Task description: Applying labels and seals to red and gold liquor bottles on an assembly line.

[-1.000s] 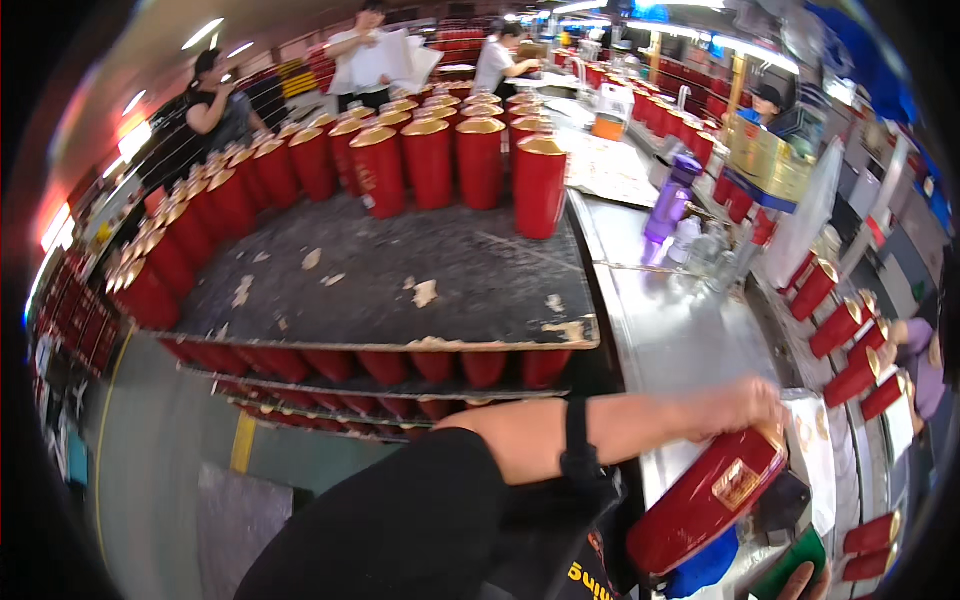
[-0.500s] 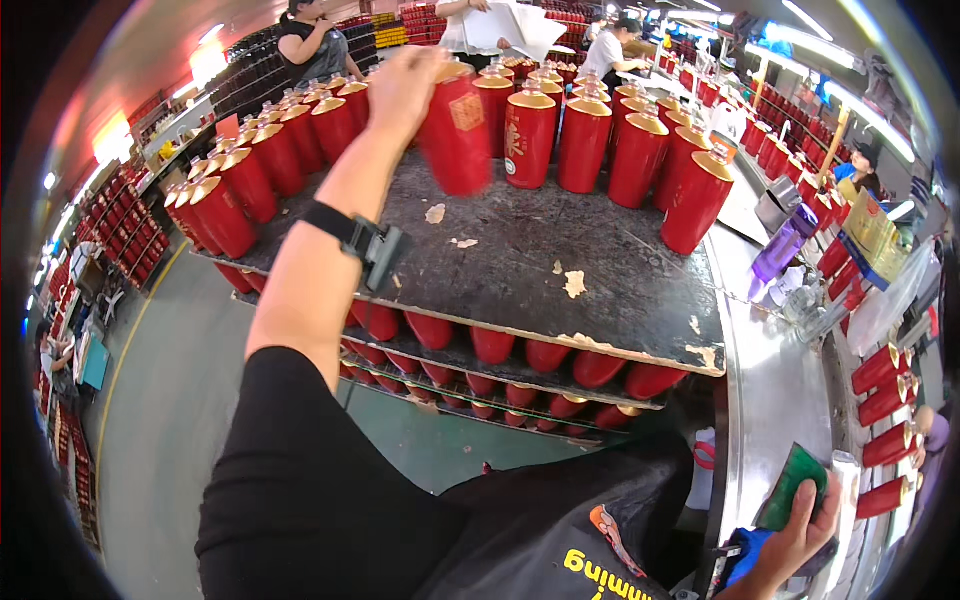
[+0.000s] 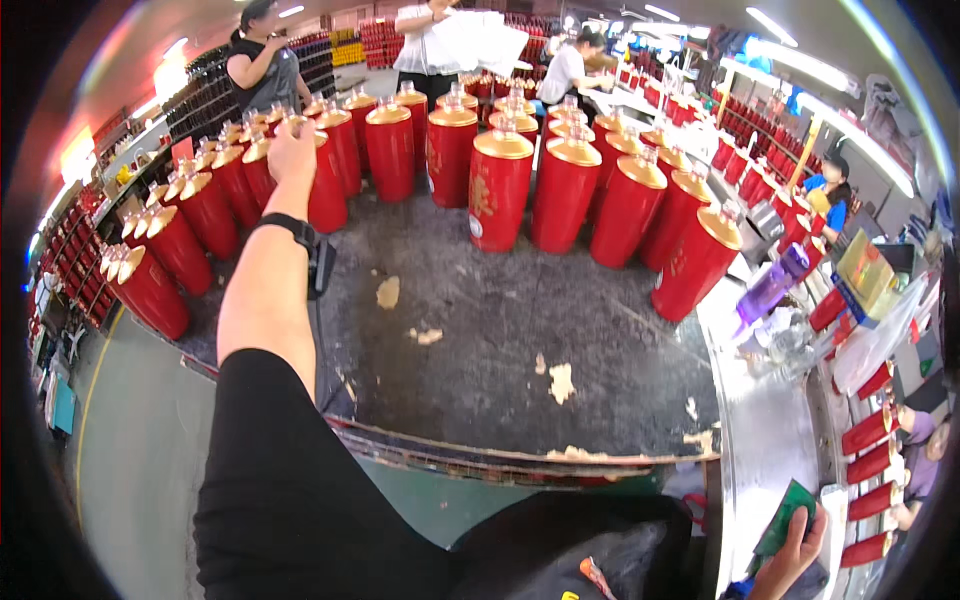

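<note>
My left hand (image 3: 291, 153) reaches far across the dark worn board (image 3: 460, 330), its fingers closed at the top of a red bottle (image 3: 326, 190) with a gold shoulder. That bottle stands upright among the others; the hand hides part of its neck. To its right stand more red bottles (image 3: 500, 190) with gold shoulders and clear knob tops. At the lower right, my right hand (image 3: 797, 545) pinches a flat green pad (image 3: 785, 518) between thumb and fingers, over the metal counter.
A metal counter (image 3: 765, 430) runs along the right, with a purple bottle (image 3: 772, 285) and a yellow box (image 3: 868, 268) on it. Red bottles (image 3: 868, 465) line its far side, where a person sits. Several people work behind the board. More bottles (image 3: 145, 290) stand at the left edge.
My left hand has carried the red bottle leftward and lowered it onto the board beside other bottles. The view has shifted; my right hand still holds the green pad.
</note>
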The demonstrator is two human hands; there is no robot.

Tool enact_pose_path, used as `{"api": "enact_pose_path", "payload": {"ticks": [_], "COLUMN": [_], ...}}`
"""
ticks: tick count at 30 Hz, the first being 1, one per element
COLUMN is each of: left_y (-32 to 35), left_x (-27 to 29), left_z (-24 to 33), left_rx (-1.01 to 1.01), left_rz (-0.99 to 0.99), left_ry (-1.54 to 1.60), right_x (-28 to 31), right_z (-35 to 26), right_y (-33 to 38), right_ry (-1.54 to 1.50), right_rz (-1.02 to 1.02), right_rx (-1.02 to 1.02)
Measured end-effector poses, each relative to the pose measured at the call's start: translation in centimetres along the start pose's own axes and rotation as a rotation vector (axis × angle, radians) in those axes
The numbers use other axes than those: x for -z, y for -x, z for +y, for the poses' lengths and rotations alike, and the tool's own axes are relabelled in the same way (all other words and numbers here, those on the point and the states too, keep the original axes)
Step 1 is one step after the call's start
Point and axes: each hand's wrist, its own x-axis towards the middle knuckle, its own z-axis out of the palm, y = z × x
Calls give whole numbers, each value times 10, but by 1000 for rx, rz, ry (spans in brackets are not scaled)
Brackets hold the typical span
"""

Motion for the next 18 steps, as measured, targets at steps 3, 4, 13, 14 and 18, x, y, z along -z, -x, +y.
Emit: {"api": "enact_pose_path", "payload": {"ticks": [3, 4, 13, 14, 18], "left_y": [15, 20, 42, -36, 19], "left_x": [-8, -10, -100, -65, -82], "left_z": [24, 36, 3, -21, 26], "left_rx": [-2, 21, -746, -754, -515], "left_rz": [-54, -57, 230, 244, -50], "left_ry": [-7, -59, -549, -400, 348], "right_x": [-4, 5, 54, 80, 147], "right_z": [-35, -27, -60, -46, -36], "right_y": [3, -3, -53, -61, -106], "right_ry": [397, 410, 402, 257, 681], "right_rz": [63, 89, 48, 47, 8], "right_rx": [19, 16, 104, 96, 230]}}
